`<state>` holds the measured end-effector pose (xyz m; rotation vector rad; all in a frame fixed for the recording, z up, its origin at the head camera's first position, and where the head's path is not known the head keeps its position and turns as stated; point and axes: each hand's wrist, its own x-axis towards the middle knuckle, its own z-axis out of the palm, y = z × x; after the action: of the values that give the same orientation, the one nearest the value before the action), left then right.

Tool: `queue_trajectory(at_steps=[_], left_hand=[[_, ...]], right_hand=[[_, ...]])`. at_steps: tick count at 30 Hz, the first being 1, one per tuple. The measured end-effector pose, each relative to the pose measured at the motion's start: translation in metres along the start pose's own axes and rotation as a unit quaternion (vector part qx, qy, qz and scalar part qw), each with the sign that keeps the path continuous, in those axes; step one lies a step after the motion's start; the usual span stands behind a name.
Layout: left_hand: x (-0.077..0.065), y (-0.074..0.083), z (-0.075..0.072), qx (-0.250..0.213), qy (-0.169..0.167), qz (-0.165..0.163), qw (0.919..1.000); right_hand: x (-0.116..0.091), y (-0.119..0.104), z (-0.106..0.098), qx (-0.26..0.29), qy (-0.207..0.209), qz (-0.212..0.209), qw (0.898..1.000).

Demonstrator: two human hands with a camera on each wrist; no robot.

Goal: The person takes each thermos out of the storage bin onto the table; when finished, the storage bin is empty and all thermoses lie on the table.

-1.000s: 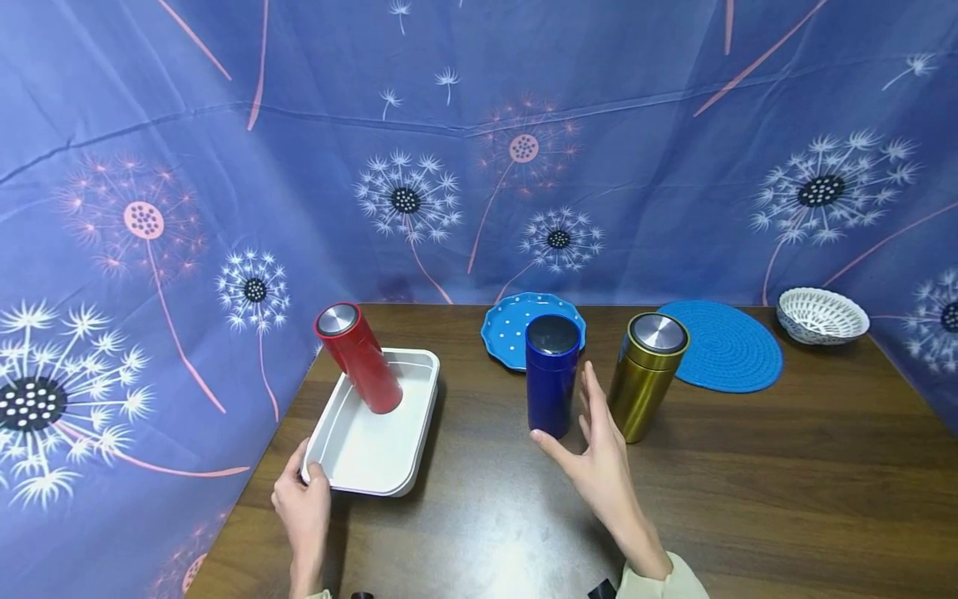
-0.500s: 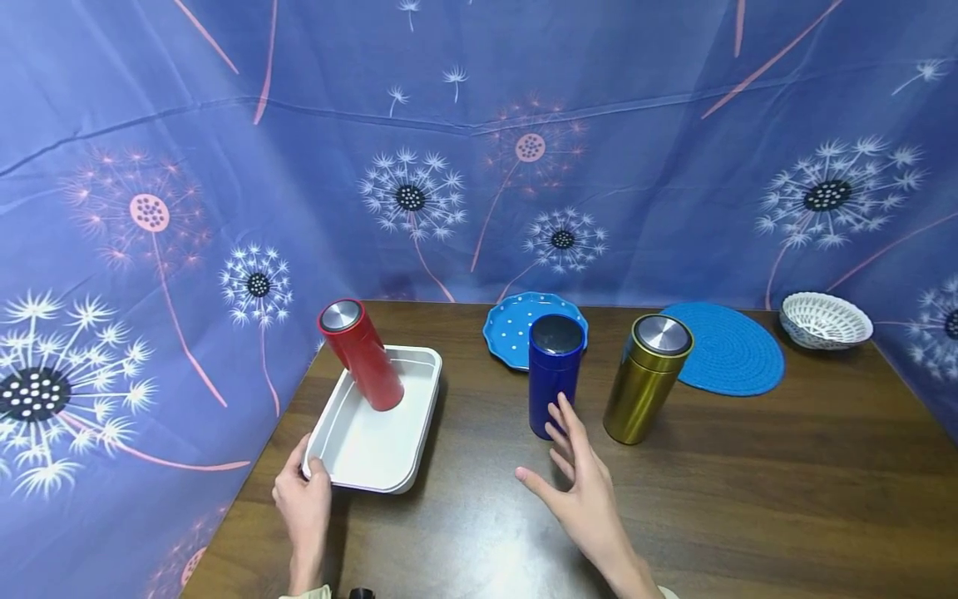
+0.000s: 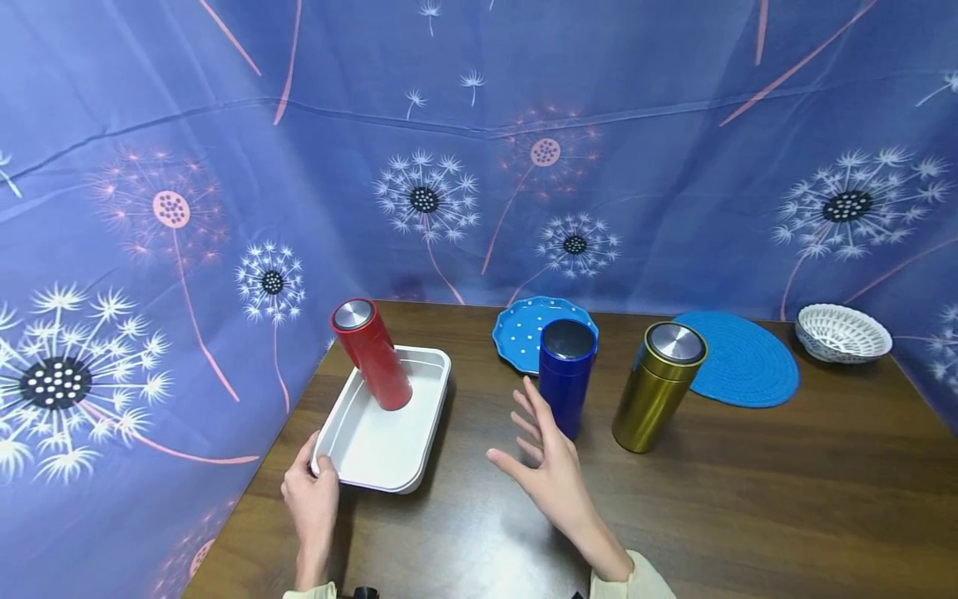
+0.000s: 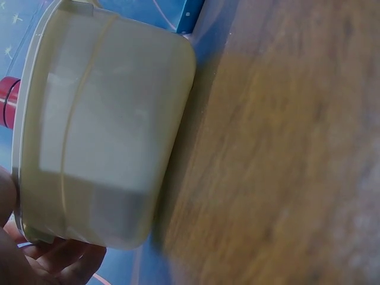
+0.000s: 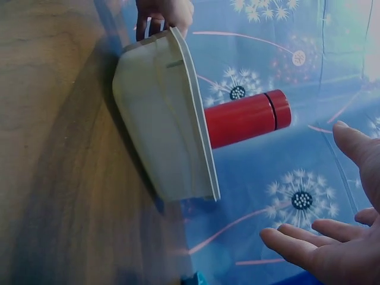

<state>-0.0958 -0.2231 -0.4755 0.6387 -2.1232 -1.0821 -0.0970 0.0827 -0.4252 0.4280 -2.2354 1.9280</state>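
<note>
My left hand (image 3: 310,497) grips the near left corner of a white rectangular tub (image 3: 385,453), thumb over the rim and fingers curled beneath it, as the left wrist view shows. A red thermos (image 3: 377,362) with a steel-topped lid stands inside the tub toward its back. My right hand (image 3: 550,474) holds nothing; its fingers are spread and the thumb is apart, in front and to the left of a blue thermos (image 3: 563,383). Right of the blue one stands a gold thermos (image 3: 657,391). In the right wrist view the right hand's fingers (image 5: 297,243) are loosely extended toward the tub.
A blue polka-dot plate (image 3: 518,337) lies behind the blue thermos. Behind the gold thermos is a round blue woven mat (image 3: 748,366). A white latticed bowl (image 3: 841,333) sits at the back right. A dandelion-patterned cloth (image 3: 479,183) hangs behind the wooden table (image 3: 748,499).
My right hand has left the space between the blue and gold thermoses and moved left, toward the tub. The left hand keeps its grip; the view has shifted slightly.
</note>
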Motion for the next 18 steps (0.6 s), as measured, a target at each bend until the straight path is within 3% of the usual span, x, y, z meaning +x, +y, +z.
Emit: queue_trajectory(at_steps=[6, 18], left_hand=[[0.000, 0.000, 0.001, 0.002, 0.003, 0.006, 1.0000], [0.000, -0.001, 0.001, 0.001, 0.009, 0.016, 0.9998]], right_hand=[[0.021, -0.001, 0.010, 0.020, -0.016, -0.013, 1.000], [0.060, -0.007, 0.032, 0.048, -0.033, 0.001, 0.998]])
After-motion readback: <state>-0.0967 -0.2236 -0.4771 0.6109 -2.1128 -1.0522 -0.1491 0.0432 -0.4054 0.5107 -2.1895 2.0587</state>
